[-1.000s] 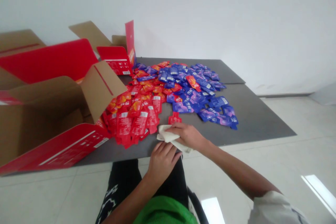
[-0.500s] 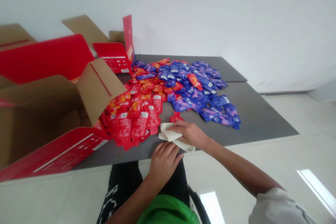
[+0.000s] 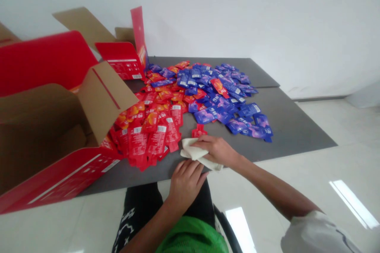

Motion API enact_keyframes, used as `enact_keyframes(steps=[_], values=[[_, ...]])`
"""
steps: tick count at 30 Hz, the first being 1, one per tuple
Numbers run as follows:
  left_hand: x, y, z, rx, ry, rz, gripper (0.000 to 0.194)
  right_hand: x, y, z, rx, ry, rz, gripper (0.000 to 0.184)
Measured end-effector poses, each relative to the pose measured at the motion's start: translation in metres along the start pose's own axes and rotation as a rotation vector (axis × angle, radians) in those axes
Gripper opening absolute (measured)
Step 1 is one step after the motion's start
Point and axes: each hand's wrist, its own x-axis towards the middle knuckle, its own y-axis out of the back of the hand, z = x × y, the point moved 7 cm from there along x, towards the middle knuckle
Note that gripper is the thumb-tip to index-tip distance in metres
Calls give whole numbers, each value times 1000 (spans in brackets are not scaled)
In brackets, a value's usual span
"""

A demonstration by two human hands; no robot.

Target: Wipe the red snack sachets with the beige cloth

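Observation:
My right hand (image 3: 219,151) is closed on a folded cream cloth (image 3: 192,149), pressing it onto the grey table (image 3: 285,126) near the front edge. My left hand (image 3: 185,182) rests at the table edge just below, fingers stretched out and touching the lower side of the cloth. From behind the cloth pokes the end of a small red pouch (image 3: 198,129); the rest of it is hidden. Left of the cloth lies a pile of red and orange pouches (image 3: 156,136). Farther back and to the right spreads a heap of blue-purple pouches (image 3: 221,104).
A large open red carton (image 3: 68,174) with brown flaps takes up the left side. Behind it stands a second open red carton (image 3: 124,67). One orange pouch (image 3: 219,87) lies among the blue ones. A white wall (image 3: 208,12) runs along the back.
The view has shifted slightly, so the cartons and pouches sit a little higher and farther left. Both hands and the cloth keep nearly the same places.

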Motion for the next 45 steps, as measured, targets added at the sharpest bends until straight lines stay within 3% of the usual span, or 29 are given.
enact_keyframes(steps=[4,6,10,12,14,17,21,25,27,29,32,36,39,42,45], values=[[4,4,3,-28,-36,26,31,29,16,41,-141,-111,66,39],[4,5,3,-27,-38,36,29,36,28,47,-208,-130,96,40],[2,3,2,-13,-33,24,28,18,31,12,-135,-39,130,44],[1,0,1,2,-13,-3,22,5,18,-7,-65,23,53,41],[0,0,-1,6,-1,-18,19,1,5,-11,-21,40,-11,37],[2,2,1,-13,-29,-4,27,16,6,16,-53,-29,26,37],[3,4,2,-21,-39,20,30,38,30,46,-224,-132,97,40],[1,2,1,-22,-28,23,30,18,35,15,-174,-50,137,46],[0,1,-1,-14,-11,6,25,3,21,-5,-93,26,72,41],[1,0,-2,-11,2,-13,22,-3,7,-8,-33,42,14,36],[2,3,0,-24,-28,-4,28,10,6,19,-52,-45,33,39],[4,5,1,-33,-35,29,29,34,28,53,-219,-167,67,39],[3,5,1,-30,-29,29,30,26,34,36,-187,-123,94,43],[3,3,0,-16,-2,-11,25,5,17,3,-52,-5,42,42],[3,3,-1,-17,13,-21,22,0,1,1,7,4,-3,37]])
